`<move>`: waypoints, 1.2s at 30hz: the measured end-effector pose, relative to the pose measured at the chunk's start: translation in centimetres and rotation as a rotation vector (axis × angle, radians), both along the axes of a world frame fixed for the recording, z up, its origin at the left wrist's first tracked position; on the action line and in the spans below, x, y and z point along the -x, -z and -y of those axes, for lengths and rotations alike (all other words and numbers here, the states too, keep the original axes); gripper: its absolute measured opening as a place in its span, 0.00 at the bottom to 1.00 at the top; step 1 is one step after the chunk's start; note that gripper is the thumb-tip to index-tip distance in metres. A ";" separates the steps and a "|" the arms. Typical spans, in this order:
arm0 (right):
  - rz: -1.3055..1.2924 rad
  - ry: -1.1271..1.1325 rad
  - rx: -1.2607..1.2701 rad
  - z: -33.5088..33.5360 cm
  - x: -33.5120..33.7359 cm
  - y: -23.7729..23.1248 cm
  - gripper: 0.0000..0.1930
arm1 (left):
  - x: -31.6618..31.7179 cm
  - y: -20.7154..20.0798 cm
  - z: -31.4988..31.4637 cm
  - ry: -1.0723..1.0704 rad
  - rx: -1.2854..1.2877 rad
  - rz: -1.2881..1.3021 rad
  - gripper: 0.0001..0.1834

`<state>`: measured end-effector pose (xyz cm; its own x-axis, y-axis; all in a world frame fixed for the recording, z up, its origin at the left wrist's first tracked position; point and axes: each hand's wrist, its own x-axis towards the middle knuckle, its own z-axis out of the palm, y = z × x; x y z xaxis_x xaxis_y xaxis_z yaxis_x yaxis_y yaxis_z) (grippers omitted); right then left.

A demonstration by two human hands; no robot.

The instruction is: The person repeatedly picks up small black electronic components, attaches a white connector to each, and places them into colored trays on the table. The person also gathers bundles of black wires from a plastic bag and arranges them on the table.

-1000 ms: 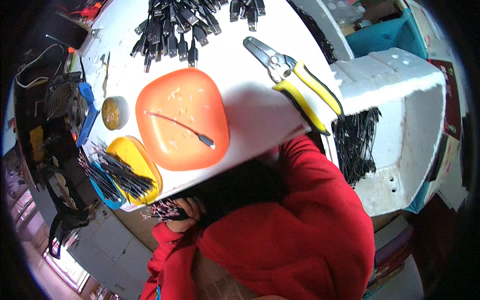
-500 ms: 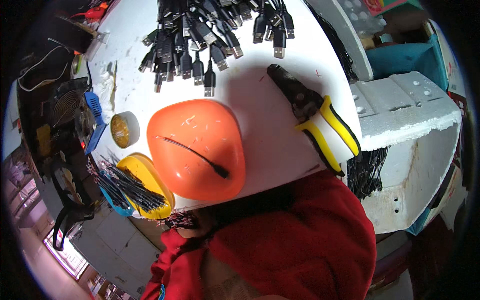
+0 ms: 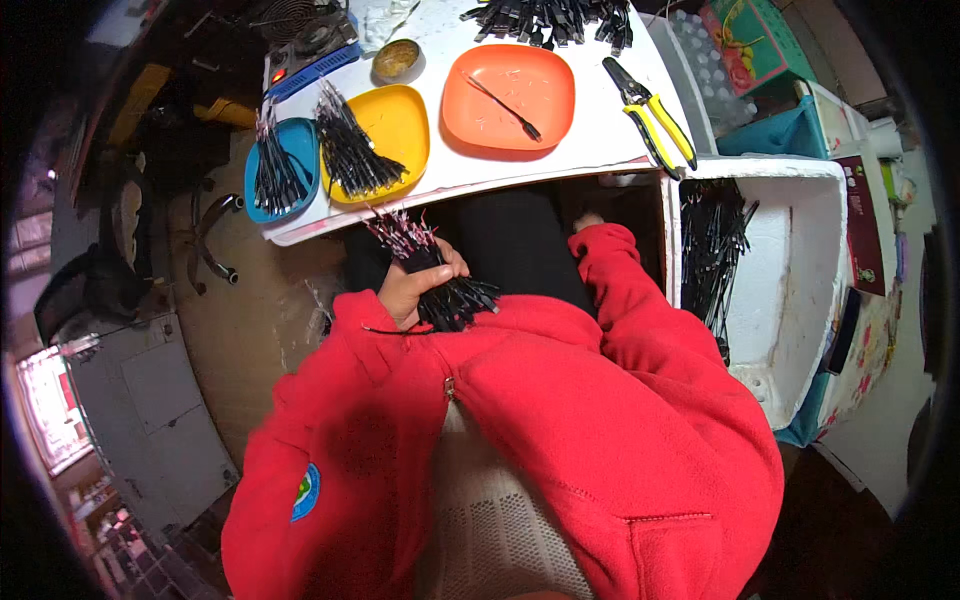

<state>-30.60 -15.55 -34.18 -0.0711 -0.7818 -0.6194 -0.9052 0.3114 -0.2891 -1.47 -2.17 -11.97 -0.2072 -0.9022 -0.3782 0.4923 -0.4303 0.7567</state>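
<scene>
In front of my lap my left hand [image 3: 412, 290] is closed around a bundle of short black cables [image 3: 455, 303]. Their thin pinkish wire ends point up toward the table edge. One cable sticks out sideways below the hand. My right hand [image 3: 588, 221] is under the table's front edge by my right leg, mostly in shadow with its fingers hidden. On the table, an orange plate [image 3: 470, 118] holds one black cable [image 3: 505, 107] and small pale scraps. Wire strippers [image 3: 652, 115] with yellow and black handles lie to its right.
More short cables lie on a yellow tray [image 3: 415, 120] and a blue tray [image 3: 252, 190] at the table's left. A round tin [image 3: 398, 62] stands behind. Black USB cables [image 3: 550, 22] are piled at the back. At right, a white foam box [image 3: 790, 172] holds black cables.
The view has tilted down toward my lap, so the table now sits higher. My left hand and its cable bundle have come into plain sight; part of my right hand now shows.
</scene>
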 end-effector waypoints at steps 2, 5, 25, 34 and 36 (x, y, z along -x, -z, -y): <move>0.002 -0.077 0.104 -1.3 0.3 -5.6 0.15 | 0.0 0.1 -0.9 -0.031 0.065 -0.006 0.11; 0.284 -0.248 0.428 -5.0 0.2 -15.5 0.12 | 0.0 0.1 -1.6 -0.016 0.101 -0.001 0.10; 0.937 -0.491 0.276 -10.4 -16.2 -24.2 0.27 | 0.0 0.1 -3.1 -0.282 0.067 -0.102 0.25; 1.332 -0.027 -0.028 -9.8 -15.5 -23.3 0.14 | 0.2 -1.0 -3.2 -0.348 0.271 0.049 0.42; 1.454 -0.008 -0.101 -9.2 -14.5 -23.3 0.14 | -2.7 -1.1 -3.6 -0.189 0.118 0.039 0.33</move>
